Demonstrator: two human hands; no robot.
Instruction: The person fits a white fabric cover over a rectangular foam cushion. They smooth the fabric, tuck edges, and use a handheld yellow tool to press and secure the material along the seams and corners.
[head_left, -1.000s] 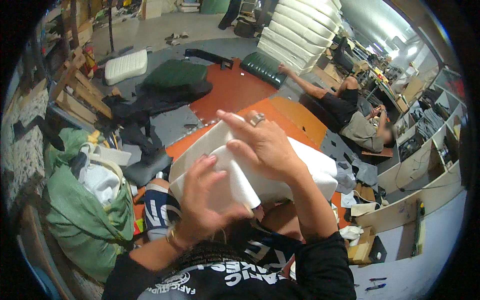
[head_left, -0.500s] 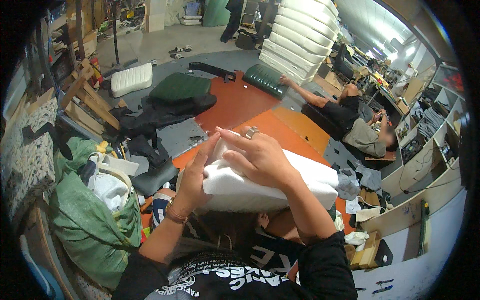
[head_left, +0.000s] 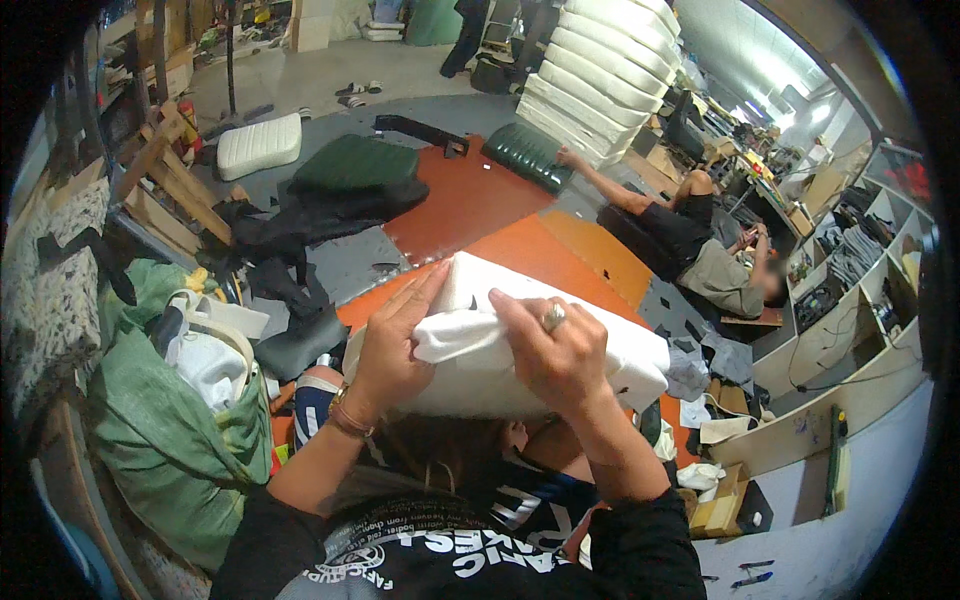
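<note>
orange sheeting (head_left: 520, 245) spreads ahead; a green sack (head_left: 180, 440) bulges at the left. a white cushion (head_left: 470, 385) lies nearer, in the middle: the left hand (head_left: 395, 350) clasps its left end, the right hand (head_left: 560, 360) grips its folded top and wears a ring (head_left: 553, 317).

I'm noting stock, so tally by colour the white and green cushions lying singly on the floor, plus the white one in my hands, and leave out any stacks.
White: 2 (plain white cushion at the left hand and right hand; ribbed white cushion)
Dark green: 2 (broad green cushion; glossy green cushion)
Total: 4
</note>
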